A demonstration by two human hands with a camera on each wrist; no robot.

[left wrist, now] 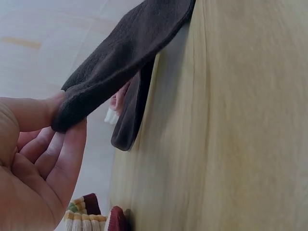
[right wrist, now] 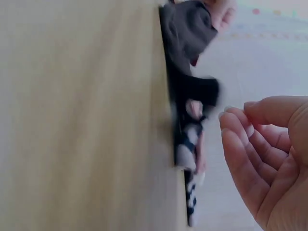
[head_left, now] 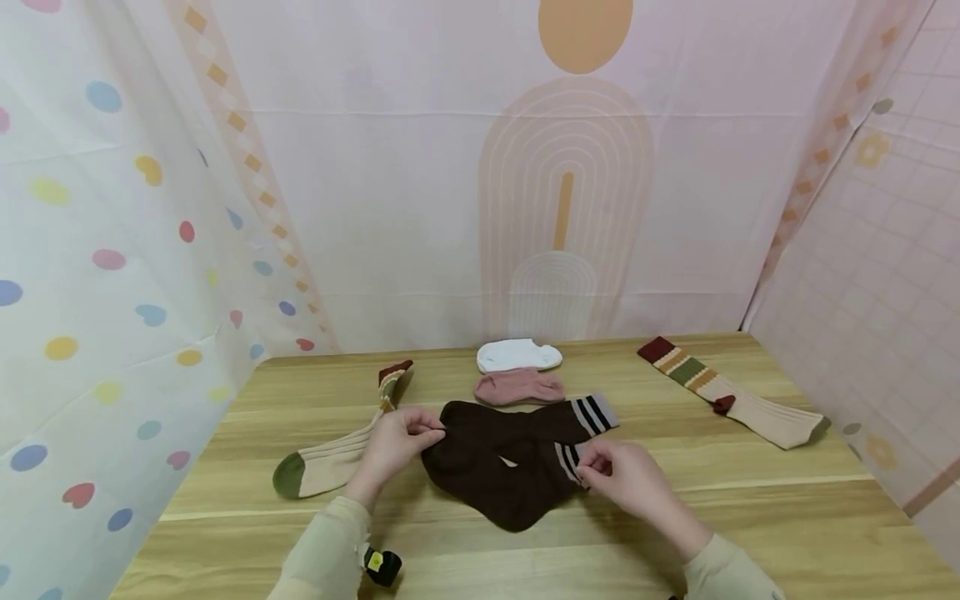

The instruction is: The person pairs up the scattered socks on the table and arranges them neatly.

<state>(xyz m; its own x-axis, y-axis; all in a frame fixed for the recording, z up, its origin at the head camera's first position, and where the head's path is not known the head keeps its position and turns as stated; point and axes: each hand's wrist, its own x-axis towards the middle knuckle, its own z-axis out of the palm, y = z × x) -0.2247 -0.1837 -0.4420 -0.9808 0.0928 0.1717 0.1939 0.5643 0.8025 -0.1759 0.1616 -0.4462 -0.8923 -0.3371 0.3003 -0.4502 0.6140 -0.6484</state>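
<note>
Two dark brown socks with striped grey cuffs lie overlapping at mid-table: a rear sock (head_left: pixel 540 421) and a front sock (head_left: pixel 506 496). My left hand (head_left: pixel 401 440) pinches the toe end of a dark brown sock (left wrist: pixel 130 48) between thumb and fingers, and in the left wrist view that end is lifted off the table. Close by the front sock's striped cuff is my right hand (head_left: pixel 626 477). The right wrist view shows the right hand's fingers (right wrist: pixel 236 139) loosely bent, apart from the sock, with nothing between them.
Behind the brown socks lie a pink sock (head_left: pixel 517 387) and a white sock (head_left: pixel 517 356). A cream sock with a green toe (head_left: pixel 330 464) lies left, partly behind my left hand. Its lookalike (head_left: pixel 772 415) lies at the right. Patterned curtains (head_left: pixel 390 208) bound the wooden table (head_left: pixel 750 517).
</note>
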